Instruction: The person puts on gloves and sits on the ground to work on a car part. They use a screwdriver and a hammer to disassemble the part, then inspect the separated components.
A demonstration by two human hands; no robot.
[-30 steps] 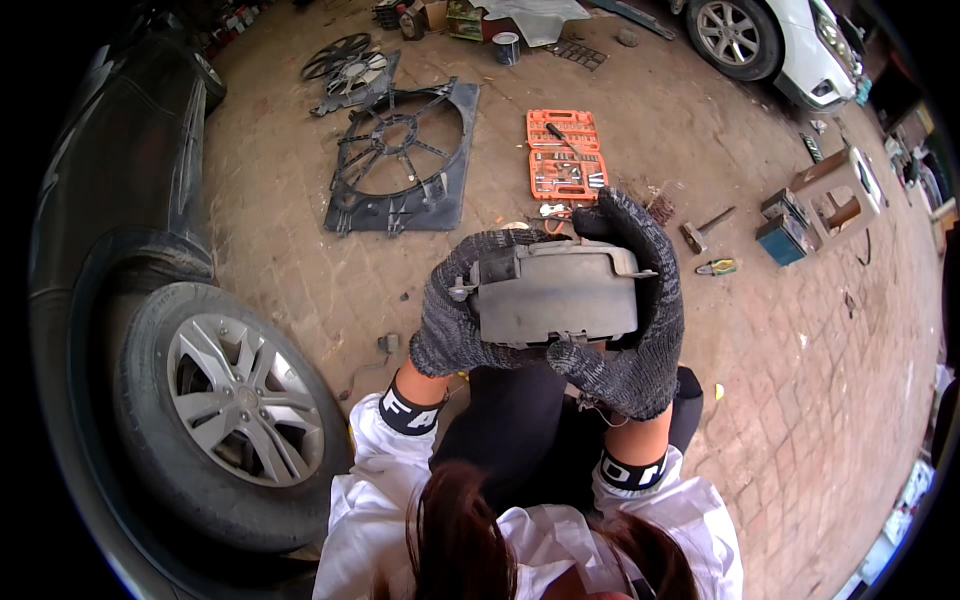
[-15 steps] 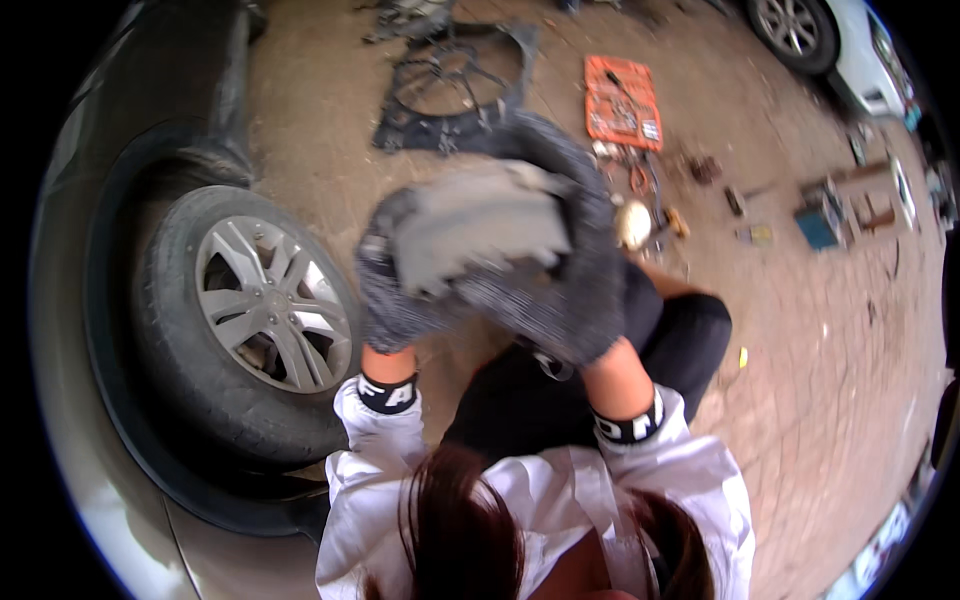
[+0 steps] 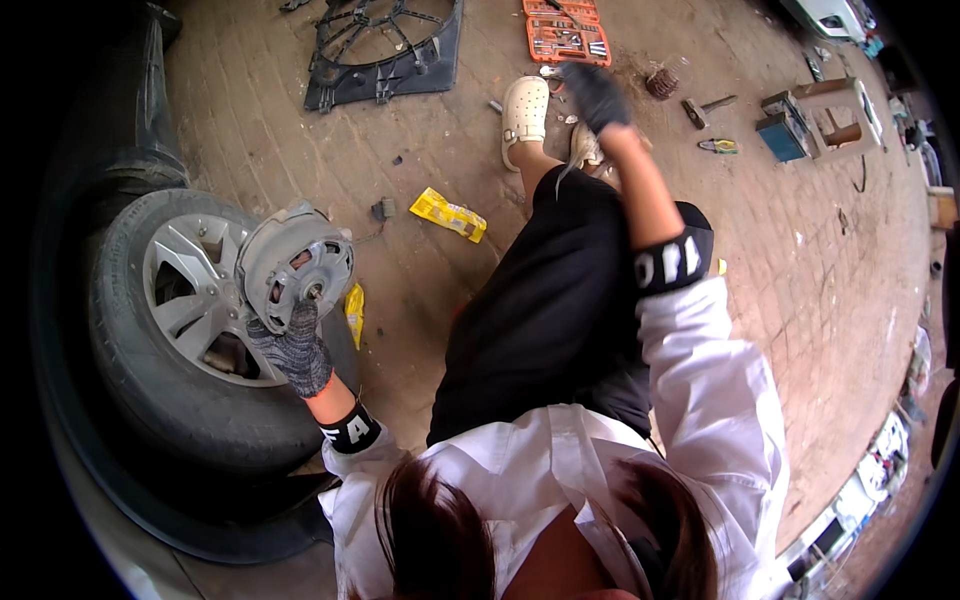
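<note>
My left hand [image 3: 295,355], in a dark knitted glove, grips the lower edge of a round grey electric motor [image 3: 300,265]. A shaft sits at the motor's centre, and coppery parts show through its openings. It is held up in front of the car wheel [image 3: 215,300] at the left. From the motor's right side a thin wire leads to a small connector [image 3: 383,209]. My right hand [image 3: 592,97], gloved too, is stretched far forward near the orange tool case [image 3: 568,50]. Its fingers are smeared by motion, so whether they hold anything cannot be made out.
A black fan shroud [image 3: 383,78] lies ahead on the paved ground. Yellow packets [image 3: 449,215] lie between the wheel and my legs. A hammer [image 3: 703,111], pliers [image 3: 718,146], a rusty coil [image 3: 661,83] and a box-like frame [image 3: 825,118] are at the right.
Both gloved hands were together on a grey part in front of me. Now my left hand holds the motor by the wheel, while my right hand has moved forward to the tools.
</note>
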